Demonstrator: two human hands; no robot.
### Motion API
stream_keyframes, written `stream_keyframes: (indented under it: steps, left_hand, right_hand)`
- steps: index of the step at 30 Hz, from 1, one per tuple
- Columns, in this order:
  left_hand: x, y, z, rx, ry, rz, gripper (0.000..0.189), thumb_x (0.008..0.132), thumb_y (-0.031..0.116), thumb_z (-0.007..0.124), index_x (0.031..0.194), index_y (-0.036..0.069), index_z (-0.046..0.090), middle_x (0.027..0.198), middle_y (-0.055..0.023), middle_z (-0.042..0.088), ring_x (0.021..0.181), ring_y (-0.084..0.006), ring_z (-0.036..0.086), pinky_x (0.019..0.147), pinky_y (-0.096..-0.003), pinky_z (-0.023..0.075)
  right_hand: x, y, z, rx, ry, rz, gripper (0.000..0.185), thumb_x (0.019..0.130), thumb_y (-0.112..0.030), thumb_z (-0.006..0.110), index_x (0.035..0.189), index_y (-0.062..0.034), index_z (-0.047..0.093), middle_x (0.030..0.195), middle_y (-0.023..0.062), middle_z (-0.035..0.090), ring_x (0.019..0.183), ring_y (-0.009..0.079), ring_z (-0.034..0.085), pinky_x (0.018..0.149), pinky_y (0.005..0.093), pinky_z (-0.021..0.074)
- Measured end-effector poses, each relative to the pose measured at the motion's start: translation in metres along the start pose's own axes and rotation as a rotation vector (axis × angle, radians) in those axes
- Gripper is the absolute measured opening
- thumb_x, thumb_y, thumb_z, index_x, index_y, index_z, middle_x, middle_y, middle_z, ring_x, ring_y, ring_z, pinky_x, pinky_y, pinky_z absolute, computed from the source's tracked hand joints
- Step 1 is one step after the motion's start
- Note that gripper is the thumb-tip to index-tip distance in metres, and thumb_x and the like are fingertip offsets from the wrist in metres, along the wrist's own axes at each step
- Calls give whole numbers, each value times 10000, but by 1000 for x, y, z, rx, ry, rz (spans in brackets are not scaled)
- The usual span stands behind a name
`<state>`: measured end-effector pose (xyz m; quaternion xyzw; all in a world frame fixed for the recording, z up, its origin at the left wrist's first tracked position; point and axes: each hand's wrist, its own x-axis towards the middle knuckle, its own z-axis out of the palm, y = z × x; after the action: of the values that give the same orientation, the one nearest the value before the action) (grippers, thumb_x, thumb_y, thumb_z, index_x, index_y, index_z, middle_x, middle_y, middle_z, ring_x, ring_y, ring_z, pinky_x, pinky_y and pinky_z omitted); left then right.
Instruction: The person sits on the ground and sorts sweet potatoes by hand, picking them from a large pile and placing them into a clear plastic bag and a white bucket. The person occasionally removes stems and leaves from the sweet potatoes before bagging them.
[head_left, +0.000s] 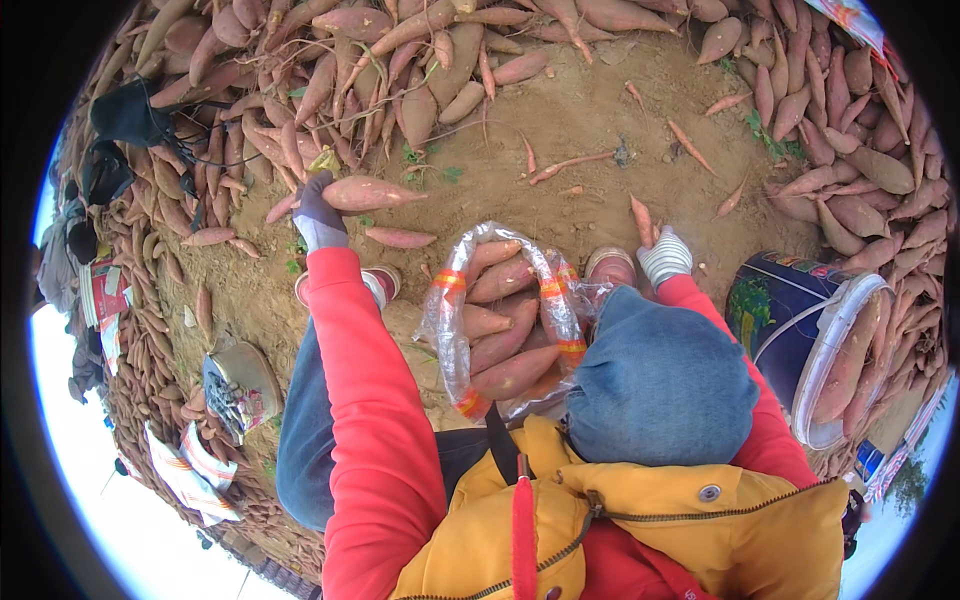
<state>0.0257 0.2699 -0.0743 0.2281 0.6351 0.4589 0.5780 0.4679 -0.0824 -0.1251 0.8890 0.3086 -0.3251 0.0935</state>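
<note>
My left hand (321, 212), in a grey and white glove, grips a large sweet potato (369, 193) low over the soil, near the edge of the big heap. Another sweet potato (400, 238) lies on the ground just beyond its fingers. My right hand (666, 257) wears a striped glove and is down by the ground beside my shoe; a thin sweet potato (641, 220) touches its fingers, and whether they grip it cannot be told. Between my legs stands a clear plastic bag (455, 335) with a rolled rim with orange bands, holding several sweet potatoes (517, 372).
A dark blue bucket (780, 330) with sweet potatoes leans at the right. Heaps of sweet potatoes (450, 64) surround the soil patch. Black bags (131, 112) lie on the left heap. A cut container (244, 386) and white sacks (191, 480) are at lower left.
</note>
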Motion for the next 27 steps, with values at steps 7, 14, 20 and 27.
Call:
stream_keyframes:
  steps: [7,14,20,27]
  left_hand:
    - [-33,-108,-76,387,-97,-202,289,879,281,591,1014,41,678,901,-109,687,835,-241,633,780,-351,507]
    - [43,-123,-90,423,-551,-566,484,909,394,470,1104,-5,661,1033,-179,695,932,-319,669,824,-415,539]
    - [34,-145,-70,482,-383,-516,481,882,382,514,1116,-15,653,1034,-186,692,926,-314,667,823,-415,535]
    - [10,-121,-48,437,-379,-470,489,851,368,566,1131,-26,645,1036,-193,688,919,-308,666,821,-415,530]
  right_hand:
    - [-24,6,-47,90,71,-17,671,721,-334,732,1266,-8,517,1140,236,648,1025,374,643,880,432,521]
    - [-176,52,-235,366,699,-104,609,688,-351,754,1174,-47,547,963,240,655,927,412,640,831,444,511]
    - [-288,143,-353,748,1413,-274,343,798,-27,727,1105,-30,573,947,44,666,837,129,647,755,267,536]
    - [-250,287,-310,445,1164,288,603,715,-157,825,1241,-32,558,1133,117,643,1056,208,606,896,333,494]
